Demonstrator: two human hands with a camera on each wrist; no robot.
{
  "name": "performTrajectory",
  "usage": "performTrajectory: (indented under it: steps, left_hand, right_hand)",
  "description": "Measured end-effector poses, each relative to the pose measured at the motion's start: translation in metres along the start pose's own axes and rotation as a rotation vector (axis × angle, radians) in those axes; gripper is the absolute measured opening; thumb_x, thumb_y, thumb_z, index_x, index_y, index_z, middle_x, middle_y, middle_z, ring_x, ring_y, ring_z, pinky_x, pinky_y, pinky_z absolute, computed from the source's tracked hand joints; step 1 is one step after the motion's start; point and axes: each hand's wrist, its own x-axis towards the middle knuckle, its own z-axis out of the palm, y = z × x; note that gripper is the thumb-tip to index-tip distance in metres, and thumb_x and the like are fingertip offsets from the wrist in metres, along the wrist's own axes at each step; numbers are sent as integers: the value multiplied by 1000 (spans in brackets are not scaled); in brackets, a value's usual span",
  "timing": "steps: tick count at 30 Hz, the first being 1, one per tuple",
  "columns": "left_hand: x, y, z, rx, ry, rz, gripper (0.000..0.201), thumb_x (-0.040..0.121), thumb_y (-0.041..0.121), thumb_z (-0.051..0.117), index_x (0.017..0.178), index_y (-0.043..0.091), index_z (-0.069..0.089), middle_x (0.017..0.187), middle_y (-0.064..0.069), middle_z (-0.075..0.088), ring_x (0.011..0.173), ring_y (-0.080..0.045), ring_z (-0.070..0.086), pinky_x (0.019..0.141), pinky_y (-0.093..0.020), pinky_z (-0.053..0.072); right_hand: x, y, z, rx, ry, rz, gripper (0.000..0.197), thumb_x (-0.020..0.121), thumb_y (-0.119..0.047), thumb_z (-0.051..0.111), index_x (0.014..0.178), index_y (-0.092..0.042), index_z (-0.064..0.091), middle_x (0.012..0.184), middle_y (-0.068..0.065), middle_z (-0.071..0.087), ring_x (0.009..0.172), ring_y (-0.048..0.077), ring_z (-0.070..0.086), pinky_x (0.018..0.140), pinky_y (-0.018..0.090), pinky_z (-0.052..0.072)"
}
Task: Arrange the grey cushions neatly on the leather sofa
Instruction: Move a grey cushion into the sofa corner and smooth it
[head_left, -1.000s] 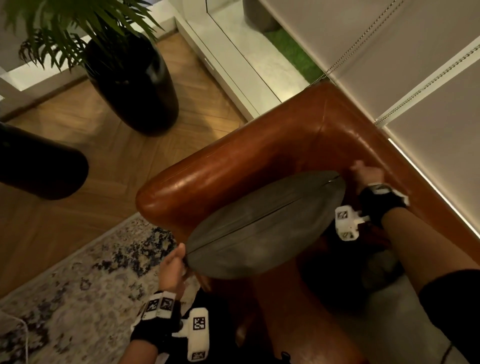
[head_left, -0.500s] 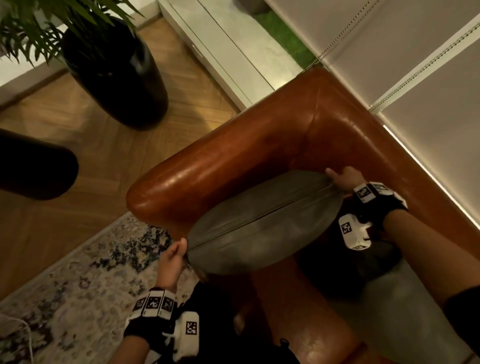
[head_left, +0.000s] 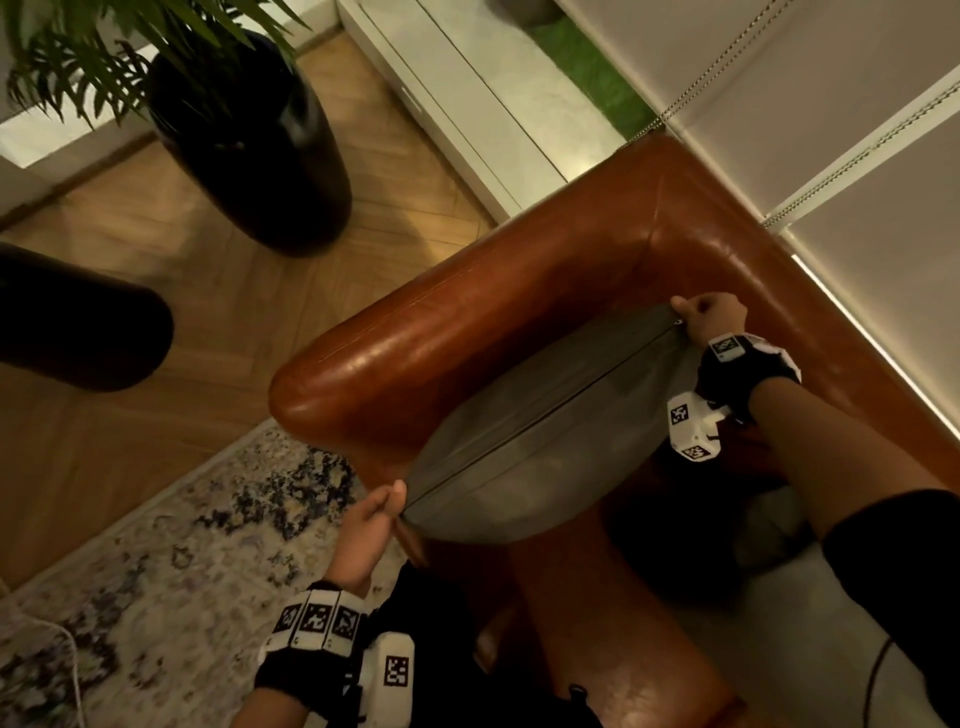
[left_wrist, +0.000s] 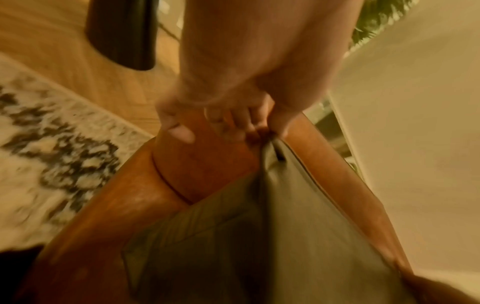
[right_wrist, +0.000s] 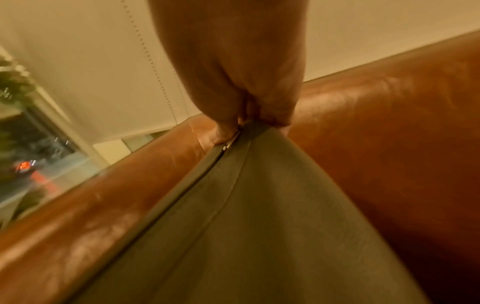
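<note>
Wooden floor (head_left: 223, 291), patterned rug (head_left: 156, 571) and black planter (head_left: 260, 171) lay left of the leather sofa (head_left: 467, 322). Left hand (head_left: 371, 525) pinched the grey cushion (head_left: 545, 441) by its near corner; right hand (head_left: 709, 317) gripped its far corner against the armrest.

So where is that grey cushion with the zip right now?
In the head view, the grey zipped cushion stands on edge in the corner of the brown leather sofa, along its armrest, pinched at opposite corners by the left hand and right hand.
</note>
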Motion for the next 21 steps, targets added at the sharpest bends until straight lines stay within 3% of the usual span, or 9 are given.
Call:
performTrajectory:
  steps: [3,5,8,10,14,16,18,20,21]
  left_hand:
    - [2,3,-6,-34,-38,-209,29,96,36,43,107,15,60,106,-3,59,102,-22,50,86,-36,38]
    - [8,2,-10,38,-14,-227,29,96,37,43,108,17,58,110,-3,56,107,-23,49,89,-39,38]
    - [18,-1,-15,313,-4,-82,31,97,33,40,85,14,61,97,-10,61,99,-25,55,79,-33,38]
    - [21,-4,-19,478,-56,-39,39,97,37,39,93,8,65,102,-15,65,99,-30,59,87,-37,42]
    - [33,-9,-28,646,-133,0,32,96,38,41,94,14,63,105,-18,67,98,-32,62,94,-44,46]
    - [34,-2,-27,709,-135,50,30,96,33,43,113,11,55,118,-17,61,108,-32,58,97,-43,44]
    - [35,10,-14,812,-68,212,38,94,31,47,127,12,47,129,-18,52,117,-35,50,101,-47,40]
    - [26,33,-1,940,63,409,38,92,26,51,129,15,48,130,-18,47,120,-38,44,102,-49,36]
    - [20,45,14,993,54,512,36,92,23,51,128,16,49,129,-16,47,120,-38,42,101,-49,35]
  right_hand:
    - [-6,0,8,-96,-64,-37,31,90,-29,58,98,0,65,104,18,62,105,34,58,79,31,40]
    - [-11,1,15,-113,-60,-67,34,91,-28,57,103,2,64,111,21,63,105,34,58,77,32,40]
    - [-19,2,17,-105,-25,-59,37,93,-32,54,109,0,62,115,20,62,107,35,57,79,33,40]
    - [-22,4,14,-110,-38,-27,40,94,-35,50,114,-1,60,119,20,60,110,35,56,84,35,42]
    - [-37,1,9,-170,-77,-9,48,95,-41,45,127,-5,48,130,20,49,116,36,50,97,44,42]
    - [-50,2,1,-216,-65,-23,52,93,-44,46,134,-11,42,135,18,43,121,37,44,102,51,38]
    - [-68,11,-21,-229,-29,-50,54,93,-44,47,138,-15,39,139,17,39,128,37,38,105,52,34]
    - [-86,13,-37,-224,-45,-128,55,92,-44,48,139,-18,39,141,15,39,132,35,33,107,53,30]
    - [-97,21,-52,-221,-36,-150,54,92,-44,49,139,-19,39,141,13,39,133,33,31,108,53,29]
